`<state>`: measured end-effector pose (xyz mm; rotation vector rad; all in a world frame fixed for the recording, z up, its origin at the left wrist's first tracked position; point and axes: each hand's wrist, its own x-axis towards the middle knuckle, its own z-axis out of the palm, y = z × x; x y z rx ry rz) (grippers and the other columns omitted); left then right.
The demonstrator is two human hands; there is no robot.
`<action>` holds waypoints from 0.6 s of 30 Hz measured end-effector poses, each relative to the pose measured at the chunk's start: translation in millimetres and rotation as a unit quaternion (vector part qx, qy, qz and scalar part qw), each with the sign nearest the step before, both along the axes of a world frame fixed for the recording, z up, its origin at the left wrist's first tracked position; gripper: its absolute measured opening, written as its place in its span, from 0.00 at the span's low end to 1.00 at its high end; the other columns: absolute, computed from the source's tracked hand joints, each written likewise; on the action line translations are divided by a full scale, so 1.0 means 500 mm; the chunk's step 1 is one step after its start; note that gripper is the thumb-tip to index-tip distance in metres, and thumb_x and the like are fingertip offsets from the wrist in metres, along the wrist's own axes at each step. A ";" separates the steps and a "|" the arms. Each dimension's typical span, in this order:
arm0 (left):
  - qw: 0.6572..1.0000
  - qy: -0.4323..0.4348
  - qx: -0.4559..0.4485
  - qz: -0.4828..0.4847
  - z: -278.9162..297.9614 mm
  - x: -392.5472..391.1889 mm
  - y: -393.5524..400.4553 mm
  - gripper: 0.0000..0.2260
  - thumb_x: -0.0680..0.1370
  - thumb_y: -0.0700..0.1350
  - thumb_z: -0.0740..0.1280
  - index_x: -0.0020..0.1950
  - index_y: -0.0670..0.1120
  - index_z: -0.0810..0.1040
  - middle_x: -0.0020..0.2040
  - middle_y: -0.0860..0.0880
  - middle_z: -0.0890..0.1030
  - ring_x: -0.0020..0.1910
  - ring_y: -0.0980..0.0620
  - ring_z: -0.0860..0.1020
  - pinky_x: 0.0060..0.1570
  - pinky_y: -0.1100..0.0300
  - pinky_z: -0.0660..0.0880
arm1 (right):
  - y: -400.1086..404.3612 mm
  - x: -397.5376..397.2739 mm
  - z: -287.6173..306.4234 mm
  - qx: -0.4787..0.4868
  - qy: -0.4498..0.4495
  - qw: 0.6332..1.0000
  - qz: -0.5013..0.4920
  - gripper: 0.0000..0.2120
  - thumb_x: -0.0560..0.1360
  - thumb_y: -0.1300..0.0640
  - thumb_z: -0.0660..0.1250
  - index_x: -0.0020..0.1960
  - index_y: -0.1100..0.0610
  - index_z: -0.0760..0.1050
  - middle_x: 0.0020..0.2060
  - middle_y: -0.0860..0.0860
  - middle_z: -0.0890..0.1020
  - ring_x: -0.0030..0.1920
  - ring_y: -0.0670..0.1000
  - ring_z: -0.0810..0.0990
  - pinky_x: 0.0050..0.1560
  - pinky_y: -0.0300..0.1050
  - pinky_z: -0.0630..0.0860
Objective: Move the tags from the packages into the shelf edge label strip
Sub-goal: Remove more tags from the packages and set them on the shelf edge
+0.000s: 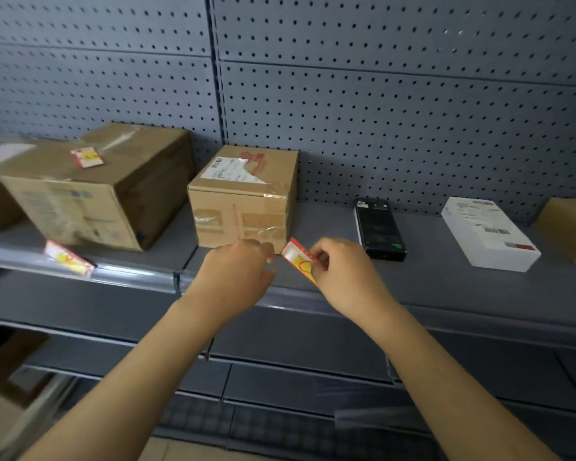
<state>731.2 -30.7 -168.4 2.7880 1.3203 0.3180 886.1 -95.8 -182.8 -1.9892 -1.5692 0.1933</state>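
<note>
while pinched by right hand point(343, 271), tag point(300, 261)

Dim, even light; left edge motion-blurred, wide-angle bending, glare on the label strip point(137, 272).

The brown corrugated-cardboard box point(243, 197) at twelve o'clock is matt, with glossy clear tape crinkled on its front. The larger brown cardboard carton point(97, 191) at ten o'clock is taped likewise. The grey painted-metal shelf point(446, 281) looks smooth and matt; its clear plastic label strip point(133, 276) shines. The red-and-yellow paper tag point(301, 261) looks slightly glossy.
</note>
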 end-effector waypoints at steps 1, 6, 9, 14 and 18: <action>1.000 0.005 0.000 0.001 -0.003 -0.016 0.010 0.10 0.78 0.49 0.62 0.58 0.51 0.76 0.55 0.49 0.80 0.53 0.46 0.78 0.50 0.56 0.74 | 0.009 -0.018 -0.001 -0.002 0.000 1.000 -0.001 0.06 0.75 0.61 0.64 0.51 0.57 0.78 0.48 0.55 0.80 0.45 0.54 0.78 0.44 0.50 0.77; 0.999 0.044 -0.014 -0.017 -0.029 -0.088 0.069 0.07 0.78 0.46 0.60 0.52 0.49 0.77 0.53 0.47 0.80 0.49 0.44 0.79 0.45 0.56 0.74 | 0.064 -0.102 -0.012 -0.012 0.037 0.999 -0.038 0.07 0.75 0.62 0.64 0.52 0.58 0.78 0.49 0.56 0.80 0.45 0.55 0.79 0.45 0.52 0.78; 0.996 0.074 -0.007 -0.048 -0.051 -0.126 0.104 0.08 0.78 0.46 0.60 0.55 0.50 0.77 0.54 0.49 0.80 0.51 0.45 0.80 0.46 0.56 0.74 | 0.094 -0.140 -0.022 -0.011 0.057 0.996 -0.063 0.06 0.74 0.63 0.65 0.49 0.59 0.79 0.45 0.57 0.82 0.43 0.56 0.81 0.44 0.55 0.79; 0.988 0.128 0.019 -0.087 -0.086 -0.146 0.139 0.09 0.79 0.42 0.59 0.52 0.48 0.78 0.52 0.48 0.81 0.50 0.45 0.80 0.41 0.58 0.72 | 0.101 -0.175 -0.033 -0.020 0.083 0.993 -0.086 0.05 0.74 0.62 0.67 0.49 0.57 0.80 0.45 0.54 0.84 0.41 0.50 0.81 0.43 0.49 0.81; 0.985 0.133 0.022 -0.106 -0.096 -0.141 0.149 0.09 0.78 0.40 0.59 0.51 0.46 0.79 0.51 0.47 0.82 0.49 0.45 0.81 0.38 0.58 0.70 | 0.107 -0.184 -0.035 -0.025 0.073 0.994 -0.079 0.05 0.74 0.60 0.69 0.49 0.57 0.80 0.45 0.53 0.85 0.42 0.50 0.82 0.45 0.51 0.81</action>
